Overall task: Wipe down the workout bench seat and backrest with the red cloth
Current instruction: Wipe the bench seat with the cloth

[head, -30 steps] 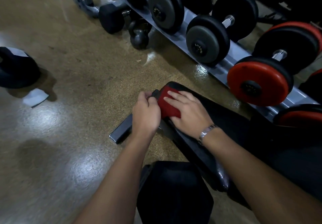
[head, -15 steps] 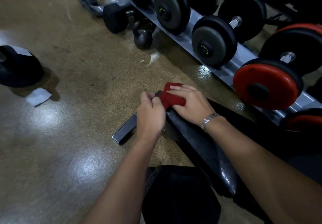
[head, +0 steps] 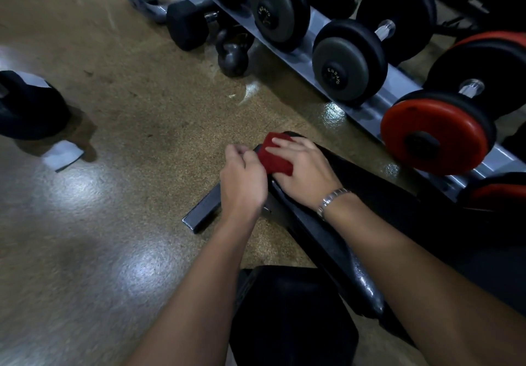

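Red cloth [head: 274, 158]: pinned under right grip [head: 304, 172], fingers straight and flat, at far end of long black pad [head: 327, 240], likely the backrest. Left grip [head: 243, 178]: curled at cloth's edge; pinching or not, cannot tell. Step, judged: wiping pad end. Next: draw cloth back along pad with steady pressure, then seat [head: 293, 317]. Dumbbell rack [head: 394, 79] beyond.

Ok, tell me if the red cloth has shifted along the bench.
Yes, slightly: the red cloth has slid toward the far tip of the bench pad, farther from the steel foot bar.
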### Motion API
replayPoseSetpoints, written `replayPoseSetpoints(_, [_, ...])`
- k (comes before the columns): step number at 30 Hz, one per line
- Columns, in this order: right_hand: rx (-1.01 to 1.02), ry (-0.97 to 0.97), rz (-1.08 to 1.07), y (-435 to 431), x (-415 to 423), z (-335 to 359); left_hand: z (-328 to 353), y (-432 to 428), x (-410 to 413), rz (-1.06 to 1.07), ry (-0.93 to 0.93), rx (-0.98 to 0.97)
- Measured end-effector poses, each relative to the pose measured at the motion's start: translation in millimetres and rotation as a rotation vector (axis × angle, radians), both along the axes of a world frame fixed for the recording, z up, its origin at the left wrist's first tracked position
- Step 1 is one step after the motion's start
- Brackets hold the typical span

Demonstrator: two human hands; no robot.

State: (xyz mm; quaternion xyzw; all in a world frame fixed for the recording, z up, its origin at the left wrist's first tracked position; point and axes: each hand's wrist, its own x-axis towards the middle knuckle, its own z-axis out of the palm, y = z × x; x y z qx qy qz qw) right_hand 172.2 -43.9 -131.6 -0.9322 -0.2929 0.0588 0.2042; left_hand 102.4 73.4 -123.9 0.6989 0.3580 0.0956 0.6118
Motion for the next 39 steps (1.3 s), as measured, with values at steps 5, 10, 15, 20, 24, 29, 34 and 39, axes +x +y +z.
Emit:
replayPoseSetpoints(5, [0.011, -0.173, 0.015, -26.3, -5.0, 2.6, -2.7, 4.3, -0.3, -0.015, -0.017, -0.060])
replayPoseSetpoints(10, [-0.238, -0.181, -0.155, 15.1, -17.2, 15.6, -2.7, 5.7, 0.4, -0.041, -0.021, -0.047])
replayPoseSetpoints(15, [-0.360, -0.057, -0.156, 31.9, -41.3, 24.2, 3.7, 7.8, 2.3, -0.024, -0.002, -0.130])
replayPoseSetpoints(20, [-0.263, 0.166, -0.052, -7.3, -45.8, 41.0, 4.6, 3.2, 0.9, -0.163, 0.075, 0.100])
replayPoseSetpoints(24, [-0.083, 0.212, -0.073, -41.8, -54.6, 47.2, 13.3, -10.1, -6.2, -0.295, -0.068, 0.590])
replayPoseSetpoints(29, [-0.121, 0.106, -0.174, -89.8, -58.7, 54.3, -5.4, -43.4, -10.7, -0.669, 0.106, 0.886])
replayPoseSetpoints(34, [-0.202, 0.083, -0.246, -126.7, -62.7, 59.2, -10.0, -50.2, 3.7, -0.759, 0.205, 1.066])
replayPoseSetpoints(39, [-0.233, 0.089, -0.266, -137.7, -65.9, 59.8, -9.5, -43.7, -9.0, -0.944, 0.042, 1.140])
